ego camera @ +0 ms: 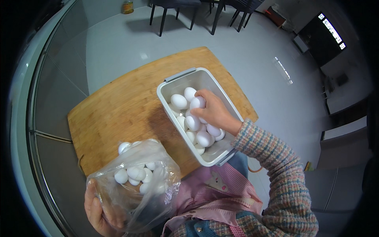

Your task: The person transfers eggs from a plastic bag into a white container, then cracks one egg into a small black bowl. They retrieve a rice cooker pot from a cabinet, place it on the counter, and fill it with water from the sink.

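Observation:
Inside a light grey plastic container (207,160) lie several white eggs (179,101), heaped along its middle and left side. My right hand (214,111) reaches into the container, thumb and fingers around one white egg (197,102), which rests among or just above the others. At the lower left, a clear plastic bag (160,183) holds several more white eggs (136,173). My left hand (99,207) grips the bag's open edge, its fingers partly seen through the film. Both bag and container are on a wooden table (124,97).
Grey cabinet doors (59,89) curve along the left side. Beyond the table, dark chairs (177,3) stand on a shiny tiled floor (112,41), with a jar (128,7) by the wall. My pink apron (201,189) meets the table's near edge.

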### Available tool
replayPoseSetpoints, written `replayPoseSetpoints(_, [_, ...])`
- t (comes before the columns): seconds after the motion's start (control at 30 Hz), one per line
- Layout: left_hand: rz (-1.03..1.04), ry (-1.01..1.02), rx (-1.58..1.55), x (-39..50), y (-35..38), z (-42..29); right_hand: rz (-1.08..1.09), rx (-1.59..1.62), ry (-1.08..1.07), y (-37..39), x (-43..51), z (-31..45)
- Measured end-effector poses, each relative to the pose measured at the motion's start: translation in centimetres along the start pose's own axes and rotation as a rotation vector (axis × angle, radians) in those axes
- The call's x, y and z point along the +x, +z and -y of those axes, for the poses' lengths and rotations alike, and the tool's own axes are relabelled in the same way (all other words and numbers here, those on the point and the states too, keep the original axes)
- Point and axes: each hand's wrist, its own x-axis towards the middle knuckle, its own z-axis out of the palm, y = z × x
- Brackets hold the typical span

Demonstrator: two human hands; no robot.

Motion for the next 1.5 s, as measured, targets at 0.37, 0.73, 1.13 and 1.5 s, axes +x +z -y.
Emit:
replayPoseSetpoints(0.37, [0.121, 0.231, 0.421, 0.0, 0.7, 0.2, -0.069, -0.094, -0.031, 1.7, 0.2, 0.0])
replayPoseSetpoints(0.73, [0.002, 0.024, 0.013, -0.5, 1.0, -0.2, 0.024, -0.085, 0.04, 0.8, 0.3, -0.1])
replayPoseSetpoints(1.13, [0.153, 0.009, -0.119, -0.3, 0.7, -0.7, -0.005, -0.366, -0.035, 0.8, 0.3, -1.9])
replayPoseSetpoints(1.5, [0.191, -0.126, -0.263, -0.3, 0.1, -1.2, 0.116, 0.061, -0.483, -0.9, -7.0, 14.1])
